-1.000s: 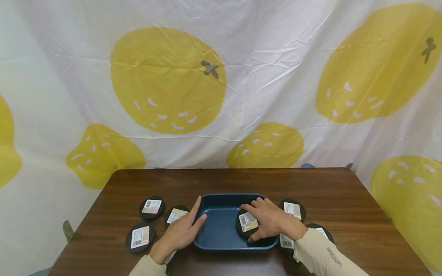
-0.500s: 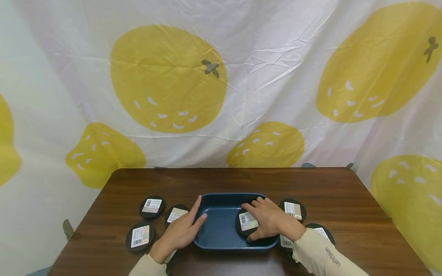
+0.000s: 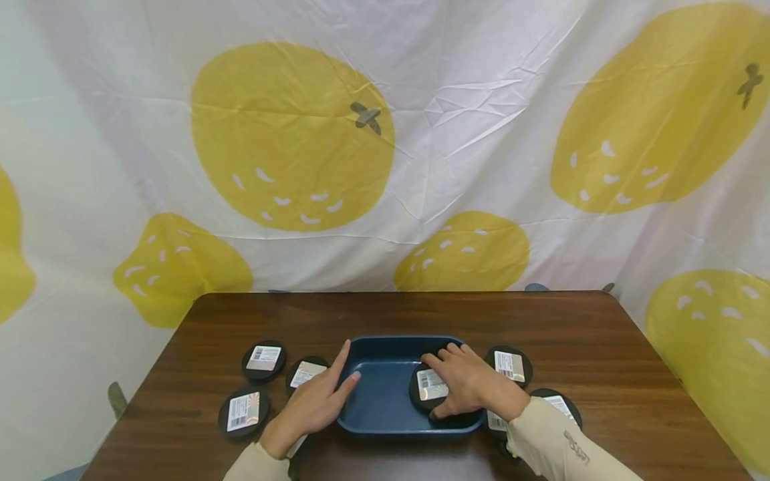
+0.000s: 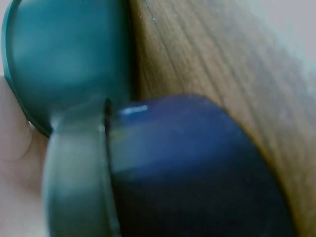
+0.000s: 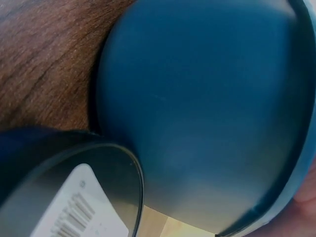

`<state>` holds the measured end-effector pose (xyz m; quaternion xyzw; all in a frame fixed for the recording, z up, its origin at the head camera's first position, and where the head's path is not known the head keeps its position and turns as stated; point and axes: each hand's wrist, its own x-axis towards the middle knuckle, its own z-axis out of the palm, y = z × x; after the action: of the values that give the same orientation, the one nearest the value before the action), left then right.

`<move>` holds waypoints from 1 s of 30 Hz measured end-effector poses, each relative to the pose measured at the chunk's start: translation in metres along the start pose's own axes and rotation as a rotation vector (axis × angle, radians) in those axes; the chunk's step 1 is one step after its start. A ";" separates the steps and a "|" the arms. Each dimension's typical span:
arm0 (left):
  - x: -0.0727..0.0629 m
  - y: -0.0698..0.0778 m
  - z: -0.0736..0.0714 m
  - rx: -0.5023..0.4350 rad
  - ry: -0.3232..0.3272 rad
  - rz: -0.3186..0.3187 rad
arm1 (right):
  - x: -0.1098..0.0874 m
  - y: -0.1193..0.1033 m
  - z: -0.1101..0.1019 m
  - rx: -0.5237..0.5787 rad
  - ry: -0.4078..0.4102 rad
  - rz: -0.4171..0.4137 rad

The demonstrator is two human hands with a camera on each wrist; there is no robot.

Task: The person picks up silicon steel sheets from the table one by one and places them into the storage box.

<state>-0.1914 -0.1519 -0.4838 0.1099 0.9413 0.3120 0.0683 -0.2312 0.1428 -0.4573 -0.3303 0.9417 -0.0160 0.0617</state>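
Note:
A round black tub [image 3: 423, 399] with a white barcode label sits inside the blue tray [image 3: 385, 431], on its right side. My right hand [image 3: 469, 381] grips the tub from above, its fingers and thumb spread around the edge. At the tray's left end, my left hand [image 3: 319, 399] rests against the rim with straight fingers and the thumb pointing inward. The left wrist view has the tray's outer wall [image 4: 69, 49] beside a dark tub [image 4: 187, 173], with fingers at the left edge. Part of the right hand [image 5: 296, 217] shows past the tray's wall in the right wrist view.
Several similar tubs lie outside the tray: one far left [image 3: 264, 359], one nearer left [image 3: 243, 412], one partly behind the left hand [image 3: 305, 374], others right [image 3: 509, 365] and under the right forearm [image 3: 559, 404]. A fruit-patterned cloth [image 3: 457, 133] hangs behind the brown table [image 3: 313, 314].
The tub under my right hand has turned slightly, and the right forearm has shifted a little to the left. My left hand and the tray have stayed in place.

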 end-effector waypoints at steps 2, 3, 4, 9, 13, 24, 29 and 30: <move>0.000 0.000 0.000 -0.001 -0.001 -0.001 | 0.000 0.000 0.000 0.001 -0.006 0.009; 0.000 0.000 0.000 -0.001 -0.001 -0.001 | 0.001 0.000 0.001 0.001 -0.009 0.012; 0.000 0.000 0.000 -0.001 -0.001 -0.001 | 0.001 -0.001 0.001 0.000 -0.010 0.016; -0.001 0.001 0.000 0.000 0.003 -0.004 | 0.001 -0.001 0.003 -0.019 -0.015 0.031; -0.001 0.002 0.000 0.001 0.003 -0.007 | 0.001 -0.003 0.003 -0.032 -0.006 0.030; 0.000 0.001 0.001 0.000 0.009 0.003 | 0.000 -0.003 0.003 -0.083 0.010 0.006; 0.000 0.001 0.000 -0.001 0.009 0.002 | 0.002 -0.004 0.003 -0.095 -0.014 0.016; 0.000 0.000 0.000 0.000 0.009 0.001 | 0.002 -0.004 0.003 -0.098 -0.017 0.018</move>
<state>-0.1911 -0.1514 -0.4838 0.1089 0.9416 0.3124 0.0637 -0.2298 0.1385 -0.4604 -0.3247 0.9437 0.0333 0.0536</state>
